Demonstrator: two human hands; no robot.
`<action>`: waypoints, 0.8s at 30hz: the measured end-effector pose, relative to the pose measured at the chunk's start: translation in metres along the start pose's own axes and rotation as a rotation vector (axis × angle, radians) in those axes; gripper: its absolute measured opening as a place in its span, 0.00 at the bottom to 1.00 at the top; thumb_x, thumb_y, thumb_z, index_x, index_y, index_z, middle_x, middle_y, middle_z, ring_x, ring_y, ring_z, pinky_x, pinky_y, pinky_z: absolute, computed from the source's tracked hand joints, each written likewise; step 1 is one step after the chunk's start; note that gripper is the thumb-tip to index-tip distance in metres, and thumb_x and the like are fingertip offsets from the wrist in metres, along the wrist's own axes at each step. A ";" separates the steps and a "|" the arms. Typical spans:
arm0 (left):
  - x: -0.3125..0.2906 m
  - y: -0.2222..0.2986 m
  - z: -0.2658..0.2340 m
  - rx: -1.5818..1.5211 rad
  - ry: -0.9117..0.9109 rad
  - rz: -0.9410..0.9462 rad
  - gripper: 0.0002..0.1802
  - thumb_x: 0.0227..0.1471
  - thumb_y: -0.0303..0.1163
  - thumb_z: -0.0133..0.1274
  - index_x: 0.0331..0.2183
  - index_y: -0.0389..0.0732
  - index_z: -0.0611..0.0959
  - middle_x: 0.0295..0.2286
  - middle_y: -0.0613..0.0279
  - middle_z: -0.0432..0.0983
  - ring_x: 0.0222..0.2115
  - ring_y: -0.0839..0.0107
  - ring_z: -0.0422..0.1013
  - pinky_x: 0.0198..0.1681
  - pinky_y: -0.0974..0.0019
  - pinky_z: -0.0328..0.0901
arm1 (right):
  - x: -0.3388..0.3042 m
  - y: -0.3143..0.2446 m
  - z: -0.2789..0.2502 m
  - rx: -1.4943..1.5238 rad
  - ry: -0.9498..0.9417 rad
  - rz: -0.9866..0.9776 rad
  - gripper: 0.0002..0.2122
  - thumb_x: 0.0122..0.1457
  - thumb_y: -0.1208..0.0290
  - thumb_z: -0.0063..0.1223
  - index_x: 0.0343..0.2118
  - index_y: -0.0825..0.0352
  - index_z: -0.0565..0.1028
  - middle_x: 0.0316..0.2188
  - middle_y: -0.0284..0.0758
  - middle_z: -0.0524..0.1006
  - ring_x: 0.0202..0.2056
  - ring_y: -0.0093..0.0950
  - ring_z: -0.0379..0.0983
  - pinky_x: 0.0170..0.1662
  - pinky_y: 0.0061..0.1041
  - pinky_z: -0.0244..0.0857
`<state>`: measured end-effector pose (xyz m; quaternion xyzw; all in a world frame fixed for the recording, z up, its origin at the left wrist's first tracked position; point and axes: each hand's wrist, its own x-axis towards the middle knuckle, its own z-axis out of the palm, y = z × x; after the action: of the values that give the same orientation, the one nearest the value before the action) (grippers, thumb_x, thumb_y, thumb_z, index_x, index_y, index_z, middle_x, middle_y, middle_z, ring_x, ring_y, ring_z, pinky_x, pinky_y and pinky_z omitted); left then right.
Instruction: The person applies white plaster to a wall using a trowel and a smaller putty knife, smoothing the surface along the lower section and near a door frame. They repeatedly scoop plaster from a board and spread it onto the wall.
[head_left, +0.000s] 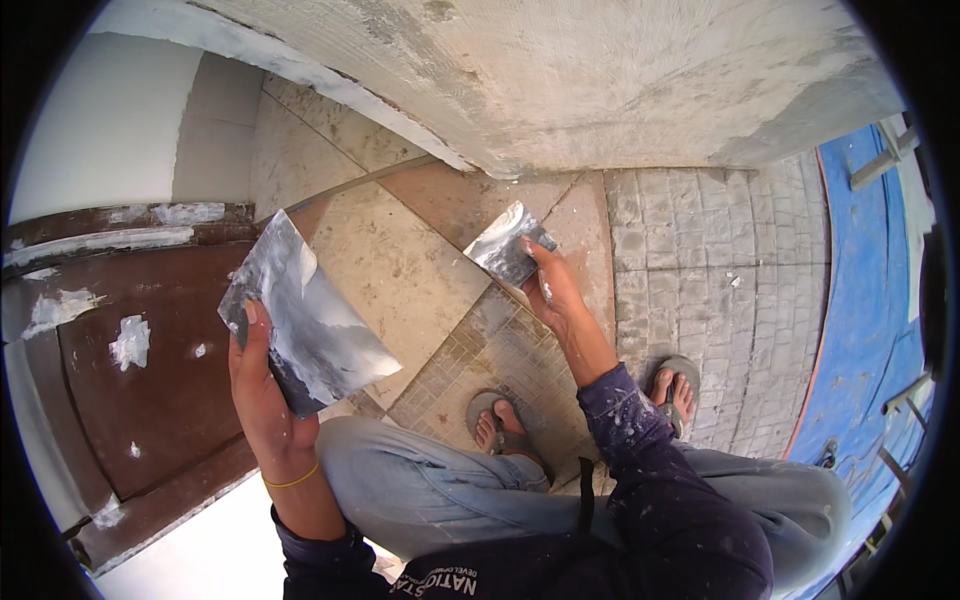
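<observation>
My left hand [268,405] grips a large, flat, grey metal putty plate [312,310], the thumb lying over its upper face. White and grey paste is smeared across that plate. In my right hand [562,295] is a smaller flat putty scraper [503,247], also coated with white paste, pinched between the thumb on top and fingers mostly hidden underneath. The two tools are held apart above the floor, and the scraper touches nothing but my hand. Specks of white mark my right fingers and sleeve [635,410].
Ahead rises a patchy plastered wall [600,90]. To the left stands a brown wooden panel [150,390] with white smears. Tiled floor [375,255] and textured paving [720,310] lie below, with my sandalled feet [500,425] on them. A blue sheet [860,300] spreads at the right.
</observation>
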<state>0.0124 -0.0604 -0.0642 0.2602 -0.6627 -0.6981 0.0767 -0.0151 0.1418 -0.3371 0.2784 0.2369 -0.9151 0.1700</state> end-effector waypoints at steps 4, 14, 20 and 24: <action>-0.009 0.003 -0.010 -0.035 0.028 0.017 0.21 0.63 0.36 0.48 0.53 0.35 0.71 0.48 0.58 0.73 0.47 0.69 0.70 0.51 0.64 0.65 | 0.032 0.010 -0.002 0.344 -0.137 0.202 0.13 0.63 0.73 0.43 0.49 0.71 0.68 0.43 0.41 0.76 0.41 0.33 0.77 0.43 0.32 0.76; -0.015 0.009 -0.032 0.000 0.077 0.034 0.24 0.61 0.39 0.50 0.54 0.37 0.70 0.48 0.58 0.72 0.46 0.67 0.71 0.49 0.62 0.67 | 0.102 0.019 0.037 0.783 -0.157 0.109 0.15 0.67 0.68 0.33 0.47 0.73 0.68 0.43 0.47 0.76 0.42 0.40 0.76 0.43 0.37 0.77; -0.014 0.009 -0.030 0.039 0.104 0.029 0.25 0.62 0.39 0.49 0.55 0.34 0.69 0.49 0.56 0.71 0.47 0.67 0.69 0.51 0.63 0.64 | 0.107 0.018 0.038 0.885 -0.171 0.109 0.17 0.67 0.69 0.32 0.49 0.79 0.65 0.44 0.52 0.75 0.44 0.46 0.75 0.43 0.37 0.76; -0.013 0.008 -0.026 0.058 0.101 0.024 0.25 0.62 0.39 0.49 0.55 0.34 0.69 0.49 0.56 0.71 0.47 0.67 0.69 0.50 0.63 0.64 | 0.110 0.017 0.037 0.918 -0.148 0.109 0.16 0.67 0.69 0.33 0.48 0.79 0.66 0.44 0.51 0.75 0.43 0.45 0.75 0.44 0.38 0.76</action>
<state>0.0341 -0.0785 -0.0526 0.2892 -0.6808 -0.6637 0.1109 -0.1103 0.0881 -0.3805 0.2706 -0.2204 -0.9324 0.0934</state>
